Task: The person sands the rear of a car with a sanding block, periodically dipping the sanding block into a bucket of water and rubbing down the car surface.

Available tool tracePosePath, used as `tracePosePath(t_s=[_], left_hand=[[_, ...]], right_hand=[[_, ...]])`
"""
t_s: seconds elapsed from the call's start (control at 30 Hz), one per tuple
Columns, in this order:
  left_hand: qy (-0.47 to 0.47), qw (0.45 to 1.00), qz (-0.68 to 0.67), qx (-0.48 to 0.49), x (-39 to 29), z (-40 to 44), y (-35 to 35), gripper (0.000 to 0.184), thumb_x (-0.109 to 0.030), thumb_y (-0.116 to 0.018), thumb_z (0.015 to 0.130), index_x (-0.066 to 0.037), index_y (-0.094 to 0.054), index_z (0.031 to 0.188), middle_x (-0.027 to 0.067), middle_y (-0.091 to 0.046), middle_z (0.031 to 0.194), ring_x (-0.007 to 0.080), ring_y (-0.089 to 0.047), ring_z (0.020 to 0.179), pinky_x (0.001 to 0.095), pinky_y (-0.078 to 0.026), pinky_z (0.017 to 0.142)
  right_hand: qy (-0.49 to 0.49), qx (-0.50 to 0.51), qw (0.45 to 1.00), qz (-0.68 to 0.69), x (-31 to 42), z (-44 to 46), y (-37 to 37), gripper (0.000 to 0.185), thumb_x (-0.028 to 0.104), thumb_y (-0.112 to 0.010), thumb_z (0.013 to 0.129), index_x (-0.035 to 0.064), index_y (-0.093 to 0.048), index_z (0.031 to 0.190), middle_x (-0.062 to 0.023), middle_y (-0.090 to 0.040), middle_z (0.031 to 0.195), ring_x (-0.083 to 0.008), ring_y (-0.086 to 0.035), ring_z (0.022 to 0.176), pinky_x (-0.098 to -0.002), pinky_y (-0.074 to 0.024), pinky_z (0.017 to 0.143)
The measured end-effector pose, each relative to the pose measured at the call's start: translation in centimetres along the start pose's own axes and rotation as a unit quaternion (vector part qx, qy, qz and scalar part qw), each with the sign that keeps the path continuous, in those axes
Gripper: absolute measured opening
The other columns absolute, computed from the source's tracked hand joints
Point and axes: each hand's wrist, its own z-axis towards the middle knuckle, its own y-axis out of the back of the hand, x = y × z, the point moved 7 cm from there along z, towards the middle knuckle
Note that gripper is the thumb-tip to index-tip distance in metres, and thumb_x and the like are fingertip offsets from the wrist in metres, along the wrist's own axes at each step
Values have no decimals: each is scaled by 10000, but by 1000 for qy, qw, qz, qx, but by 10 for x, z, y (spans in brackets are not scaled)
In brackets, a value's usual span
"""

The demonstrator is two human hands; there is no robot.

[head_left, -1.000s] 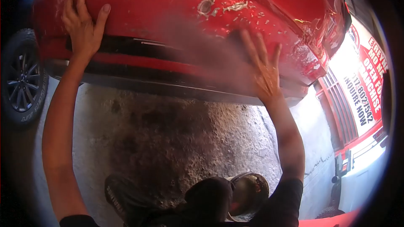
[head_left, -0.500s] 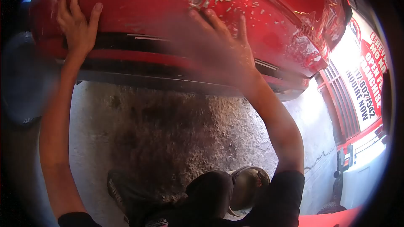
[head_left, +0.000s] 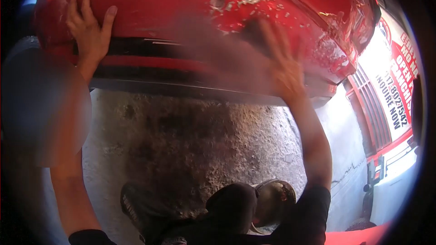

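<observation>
My left hand lies flat on the left part of a red vehicle panel, fingers spread and nothing in them. Farther right, my right hand is over the same panel, fingers stretched upward and smeared by motion. A dark blurred patch shows beside its fingers; whether the hand holds it is unclear. Above that hand, scraped marks with pale flakes cover the red paint. The panel's right corner is crumpled and scuffed.
Below the panel runs a dark lower trim over rough, stained ground. A round container stands beside my knee. A large blurred shape covers part of my left forearm. At right are a sign and a pale vehicle.
My right hand swept left across the panel, then back right. My left hand stays on the panel. The blurred shape at left has spread over my left forearm.
</observation>
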Motion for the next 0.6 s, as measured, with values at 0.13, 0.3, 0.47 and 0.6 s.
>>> tracePosePath(t_s=[0.13, 0.3, 0.47, 0.6], left_hand=[[-14, 1000, -2, -12, 0, 1, -1, 812, -584, -571, 995, -195, -263, 1639, 282, -180, 1640, 466, -194, 1497, 581, -172, 1223], [-2, 1000, 5, 7, -1, -1, -3, 843, -629, -572, 974, -195, -273, 1632, 284, -176, 1641, 491, -194, 1485, 594, -178, 1213], [-14, 1000, -1, -13, 2, -1, -2, 848, -633, -572, 973, -202, -265, 1635, 272, -157, 1651, 486, -184, 1486, 606, -183, 1207], [-5, 1000, 15, 10, 4, 1, -2, 839, -612, -572, 981, -194, -258, 1637, 269, -153, 1652, 481, -181, 1486, 603, -179, 1210]], right_hand=[[-27, -21, 999, -27, -10, -11, -11, 656, 459, -713, 870, 539, -477, 1477, 38, -201, 1719, -252, -226, 1568, -773, -215, 1158], [4, -38, 998, 50, 20, 42, 10, 758, 379, -789, 815, 553, -465, 1478, 14, -187, 1724, -312, -242, 1562, -787, -192, 1157], [-27, -56, 998, -23, -32, -17, -4, 675, 396, -743, 861, 496, -493, 1480, 13, -236, 1709, -311, -284, 1542, -744, -211, 1180], [39, -72, 996, 43, 40, 50, 8, 673, 385, -754, 853, 485, -510, 1471, 25, -248, 1706, -303, -288, 1539, -745, -256, 1149]])
